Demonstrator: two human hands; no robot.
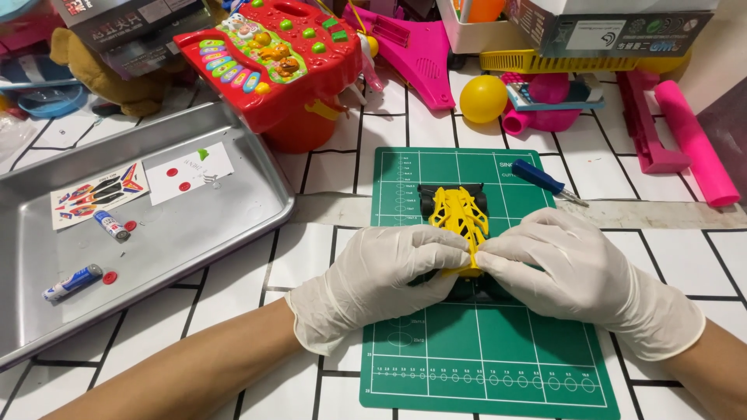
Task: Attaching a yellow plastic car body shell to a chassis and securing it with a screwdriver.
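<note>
— What's the surface?
— A white tabletop point(685, 257) with black grid lines, a green cutting mat point(498, 365) on it, toys crowding the far edge.
— And the car?
— The yellow toy car point(457, 214) lies mid-mat, long axis near-to-far; which end is the nose is unclear. The gloved left hand point(381, 272) and right hand point(568, 268) pinch its near end.

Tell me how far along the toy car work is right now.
Done: yellow toy car sits on the green mat, wheels on. In hand: left hand and right hand press its near end. Left: sticker sheet and two batteries lie unused in the metal tray.
</note>
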